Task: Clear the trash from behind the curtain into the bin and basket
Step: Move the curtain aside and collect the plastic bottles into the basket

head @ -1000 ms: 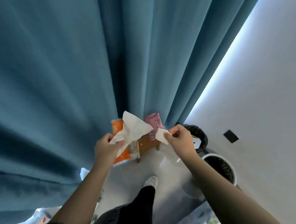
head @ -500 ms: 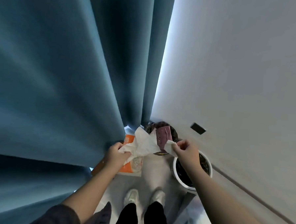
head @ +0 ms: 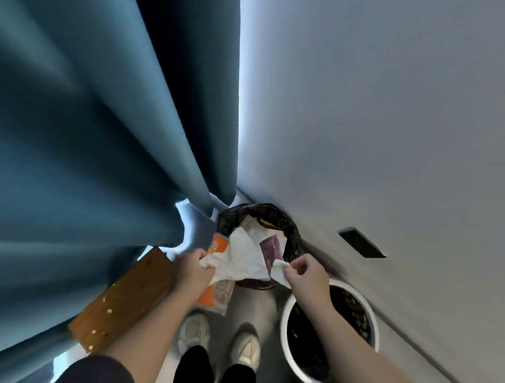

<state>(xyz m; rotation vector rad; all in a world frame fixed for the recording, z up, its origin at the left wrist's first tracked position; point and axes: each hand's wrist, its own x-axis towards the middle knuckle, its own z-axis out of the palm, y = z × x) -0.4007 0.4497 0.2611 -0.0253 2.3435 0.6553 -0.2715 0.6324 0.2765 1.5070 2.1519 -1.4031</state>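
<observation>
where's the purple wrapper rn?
Head view, centre: the purple wrapper hangs over the black-lined bin, beside the white tissue held between the left hand and the right hand.

Your left hand (head: 193,268) sits just left of centre, fingers curled shut in a pinch, its forearm running down toward 7 o'clock into a dark sleeve. Your right hand (head: 307,271) is level with it at about 3 o'clock from the left, thumb and fingertips (head: 288,266) pinched together, bare forearm stretching off toward 5 o'clock.
</observation>
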